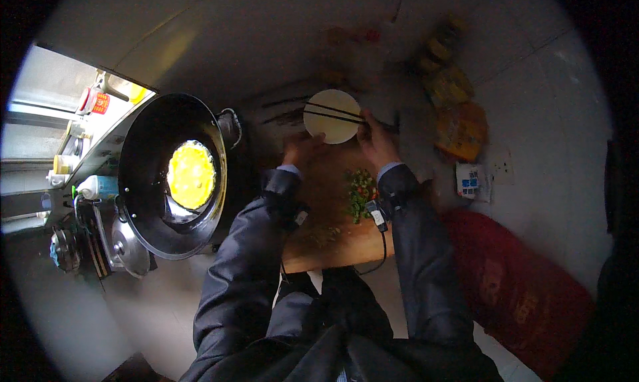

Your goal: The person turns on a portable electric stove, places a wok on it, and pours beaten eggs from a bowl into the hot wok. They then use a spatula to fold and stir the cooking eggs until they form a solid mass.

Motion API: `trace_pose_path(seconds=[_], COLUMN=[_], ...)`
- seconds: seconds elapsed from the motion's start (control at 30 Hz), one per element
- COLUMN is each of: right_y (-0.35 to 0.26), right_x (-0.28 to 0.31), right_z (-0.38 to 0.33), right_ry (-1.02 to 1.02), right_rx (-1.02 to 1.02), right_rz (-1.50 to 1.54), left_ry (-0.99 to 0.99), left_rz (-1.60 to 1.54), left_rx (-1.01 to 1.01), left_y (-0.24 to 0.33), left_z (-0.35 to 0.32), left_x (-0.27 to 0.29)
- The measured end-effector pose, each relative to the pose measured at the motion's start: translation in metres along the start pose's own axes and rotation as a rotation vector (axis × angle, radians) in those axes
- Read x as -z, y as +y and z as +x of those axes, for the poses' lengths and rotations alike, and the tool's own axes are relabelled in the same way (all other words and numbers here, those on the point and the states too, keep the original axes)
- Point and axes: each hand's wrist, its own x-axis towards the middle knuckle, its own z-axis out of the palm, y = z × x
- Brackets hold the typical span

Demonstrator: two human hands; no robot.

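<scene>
A pale round bowl [331,130] is in front of me, just beyond the wooden cutting board [326,202]. Two dark chopsticks [333,113] lie across its top. My right hand [377,143] is closed at the bowl's right side, its fingers around the right ends of the chopsticks. At the near left of the rim, my left hand [303,147] grips the bowl; its fingers are dim and partly hidden. Chopped green leaves with red pieces [361,192] lie on the board between my forearms. To the left, a yellow egg round [191,175] sits in a black wok [143,162].
A window sill with jars [93,102] runs along the far left. A metal lid [130,249] hangs below the wok. Yellow packages [460,132] stand at the right wall, above a large red bag [512,282]. Cables hang from both my wrists.
</scene>
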Motion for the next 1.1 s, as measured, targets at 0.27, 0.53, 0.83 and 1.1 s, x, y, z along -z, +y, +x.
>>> trace_pose_path(seconds=[0.27, 0.53, 0.83, 1.1], right_y=[0.004, -0.001, -0.001, -0.008], right_x=[0.029, 0.058, 0.006, -0.003], right_z=[0.034, 0.061, 0.014, -0.095], right_ry=[-0.047, -0.192, 0.082, 0.034], right_rx=[-0.153, -0.199, -0.005, 0.177], right_rz=[0.169, 0.120, -0.111, -0.550], left_ry=[0.218, -0.042, -0.028, 0.244], left_rz=[-0.274, -0.775, -0.776, -0.775], left_rx=[0.375, 0.465, 0.536, 0.609], left_y=[0.076, 0.168, 0.158, 0.105], left_z=[-0.097, -0.215, -0.309, -0.447], left_x=[-0.025, -0.024, 0.023, 0.105])
